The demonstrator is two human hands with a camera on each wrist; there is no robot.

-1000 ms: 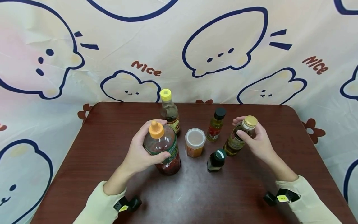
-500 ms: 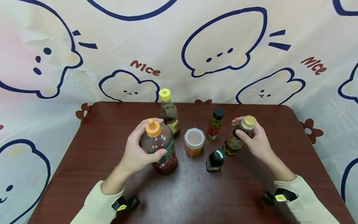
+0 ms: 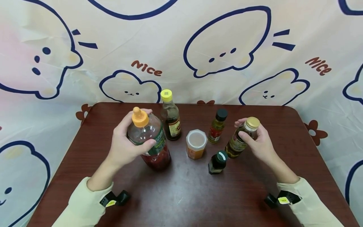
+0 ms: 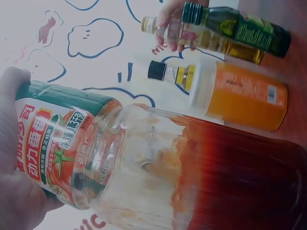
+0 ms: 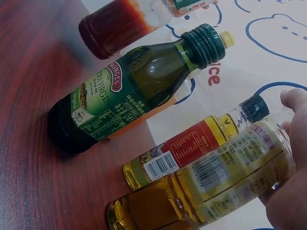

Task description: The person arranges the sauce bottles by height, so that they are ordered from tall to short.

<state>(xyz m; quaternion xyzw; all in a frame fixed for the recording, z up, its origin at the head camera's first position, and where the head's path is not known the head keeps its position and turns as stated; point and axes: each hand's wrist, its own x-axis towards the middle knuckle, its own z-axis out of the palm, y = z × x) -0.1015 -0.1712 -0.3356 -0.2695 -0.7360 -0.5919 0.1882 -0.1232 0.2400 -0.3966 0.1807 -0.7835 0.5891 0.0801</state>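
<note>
Red-sauce bottle (image 3: 154,133) in left hand (image 3: 122,146), yellow-capped bottle (image 3: 171,122) behind, orange jar (image 3: 196,145) nearby

Head camera: high over the near side of the table (image 3: 178,201), facing forward and down; farthest back, widest, reaching the patterned cloth (image 3: 158,41). Left wrist camera (image 3: 123,198): low, just behind the left hand (image 3: 122,146), facing forward, close on the red sauce bottle (image 4: 230,167); rolled sideways, bottle tops leftward. Right wrist camera (image 3: 271,200): low by the right hand (image 3: 259,143), facing forward, close on the gold-capped bottle (image 5: 206,177); rolled oppositely. Both wrist views share those bottles, the green-capped bottle (image 5: 129,91) and cloth.
</note>
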